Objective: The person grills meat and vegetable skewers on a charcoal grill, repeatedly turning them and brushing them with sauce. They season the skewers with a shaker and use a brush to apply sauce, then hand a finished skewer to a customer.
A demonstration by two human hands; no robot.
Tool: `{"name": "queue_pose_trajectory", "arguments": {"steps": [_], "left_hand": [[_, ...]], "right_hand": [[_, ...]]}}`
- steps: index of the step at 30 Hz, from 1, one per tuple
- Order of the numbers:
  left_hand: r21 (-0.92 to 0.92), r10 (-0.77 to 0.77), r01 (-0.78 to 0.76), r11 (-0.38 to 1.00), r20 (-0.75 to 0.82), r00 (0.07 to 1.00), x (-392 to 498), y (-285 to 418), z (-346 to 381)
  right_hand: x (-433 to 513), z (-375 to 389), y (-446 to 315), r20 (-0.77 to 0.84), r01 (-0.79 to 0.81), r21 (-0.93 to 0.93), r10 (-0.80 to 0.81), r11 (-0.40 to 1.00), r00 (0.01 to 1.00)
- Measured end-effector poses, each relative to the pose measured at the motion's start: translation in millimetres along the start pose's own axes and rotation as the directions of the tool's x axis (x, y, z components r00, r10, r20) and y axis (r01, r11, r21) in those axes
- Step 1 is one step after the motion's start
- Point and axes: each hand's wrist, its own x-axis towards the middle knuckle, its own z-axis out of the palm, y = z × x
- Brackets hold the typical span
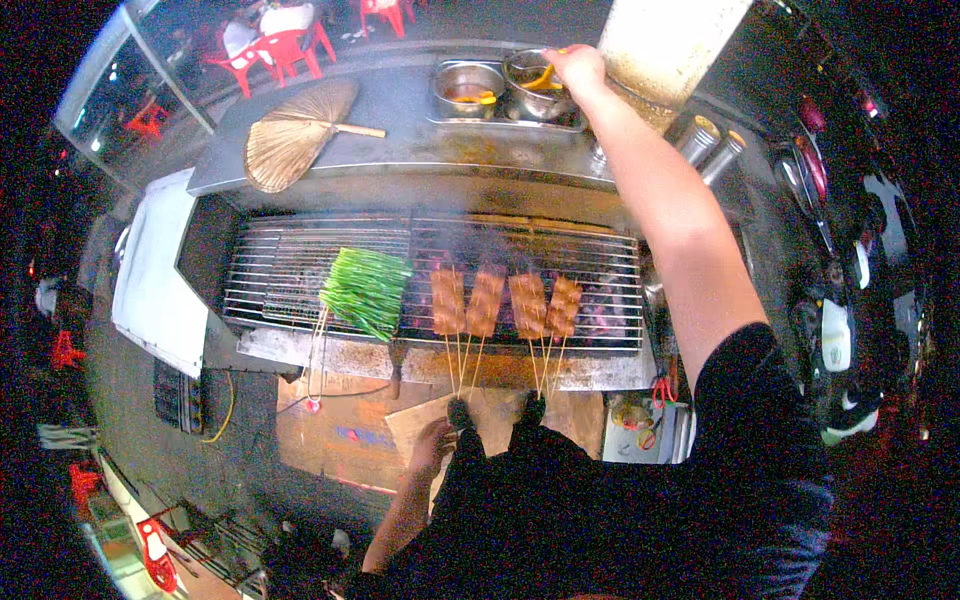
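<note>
My right hand (581, 67) reaches to the far side and grips a yellow utensil (545, 79), perhaps a ladle, in a steel pot (536, 112). Beside it stands a second steel pot (471, 81) with another yellow utensil (480, 98). My left hand (432, 448) hangs low near my body, its fingers curled and partly hidden; whether it holds anything is unclear. Several skewers of brown meat (486, 301) lie on the grill grate (615, 296) over glowing coals, sticks towards me. Skewered green chives (365, 291) lie to their left.
A woven palm-leaf fan (289, 139) rests on the metal counter (405, 146) behind the grill. Shaker canisters (701, 141) stand at the right, near a large pale cylinder (667, 45). A white metal panel (161, 270) flanks the grill's left end. Cardboard (345, 442) covers the ground.
</note>
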Motion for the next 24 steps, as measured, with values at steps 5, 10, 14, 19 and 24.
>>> {"name": "queue_pose_trajectory", "arguments": {"steps": [5, 10, 14, 19, 24], "left_hand": [[0.539, -0.053, 0.085, 0.838, -0.075, 0.996, 1, -7, 41], [0.314, -0.128, 0.046, 0.948, 0.248, 0.96, 54, -7, 78], [0.725, 0.041, -0.419, 0.546, 0.476, 0.878, 78, 2, 104], [0.885, 0.12, -0.464, 0.034, 0.458, 0.881, 76, 0, 144], [0.87, 0.436, -0.488, -0.07, 0.467, 0.77, 53, 5, 182]], "right_hand": [[25, -17, -15, 0.245, -0.023, 0.051, 0.01, 0.998, 0.97], [-14, -78, 8, 0.317, -0.037, 0.455, -0.123, 0.89, 0.94], [-82, -105, 18, 0.071, 0.118, 0.008, -0.118, 0.993, 0.99], [-117, -149, -3, 0.157, -0.177, 0.156, 0.152, 0.972, 0.976], [-141, -126, 39, -0.152, 0.226, 0.257, -0.192, 0.94, 0.97]]}}
